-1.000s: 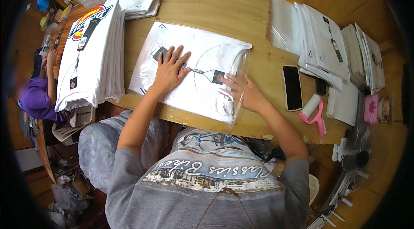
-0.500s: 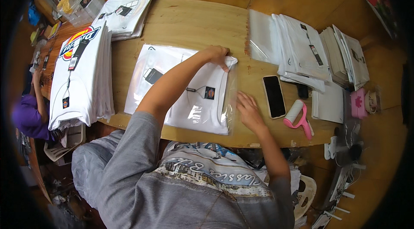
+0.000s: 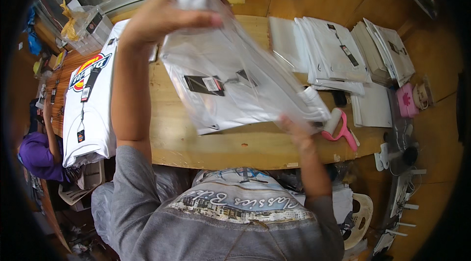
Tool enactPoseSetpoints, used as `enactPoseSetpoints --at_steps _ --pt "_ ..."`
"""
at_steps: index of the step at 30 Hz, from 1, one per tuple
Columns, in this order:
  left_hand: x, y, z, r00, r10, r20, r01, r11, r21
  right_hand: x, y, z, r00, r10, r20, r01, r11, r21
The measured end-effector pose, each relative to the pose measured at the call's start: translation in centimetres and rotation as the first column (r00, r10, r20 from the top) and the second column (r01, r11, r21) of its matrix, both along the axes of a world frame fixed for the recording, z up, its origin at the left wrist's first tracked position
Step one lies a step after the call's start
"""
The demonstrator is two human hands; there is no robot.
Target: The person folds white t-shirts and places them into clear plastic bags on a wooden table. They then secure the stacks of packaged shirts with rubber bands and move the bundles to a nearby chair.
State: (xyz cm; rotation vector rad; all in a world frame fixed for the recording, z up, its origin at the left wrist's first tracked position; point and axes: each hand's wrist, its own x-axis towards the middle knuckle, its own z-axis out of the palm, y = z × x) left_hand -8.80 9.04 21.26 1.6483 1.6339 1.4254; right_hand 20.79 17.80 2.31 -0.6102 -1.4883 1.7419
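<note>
A folded white T-shirt in a clear plastic bag [image 3: 196, 59] is lifted and tilted over the table, its black tags [image 3: 205, 85] showing through the film. My left hand [image 3: 167, 18] is closed on its upper end, thumb across the front. At the lower right end of the bag my right hand [image 3: 298, 131] grips the edge; motion blurs its fingers. Left of the bag lies a tall stack of folded white T-shirts [image 3: 91, 109], the top one bearing a colourful print and hanging tags.
Bagged shirts [image 3: 333, 50] are piled at the back right, beside clear plastic bags [image 3: 284, 45]. A pink-handled lint roller [image 3: 343, 131] lies near the right front edge of the table [image 3: 230, 150]. At far left sits another person in purple [image 3: 41, 155].
The bagged T-shirt has come up off the table, tilted. My left hand rose to the upper left with one end; my right hand moved onto the other end. The bag now hides the phone.
</note>
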Motion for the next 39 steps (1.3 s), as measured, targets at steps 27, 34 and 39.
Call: enactPoseSetpoints --at_steps 27,34,39 --pt "2.0 -13.3 -25.9 0.904 0.427 -0.031 -0.427 0.890 -0.159 -1.7 5.7 -3.2 0.765 0.202 0.611 -0.576 0.638 0.510" --pt "4.0 -12.2 -25.3 0.691 0.661 0.291 -0.376 0.673 -0.637 -11.5 -5.5 -5.9 0.832 0.327 0.447 -0.482 0.826 0.292" --pt "3.1 -12.5 -25.2 0.691 0.634 0.349 -0.317 0.698 -0.642 -17.3 -9.6 -8.1 0.700 0.427 0.573 -0.641 0.729 0.240"
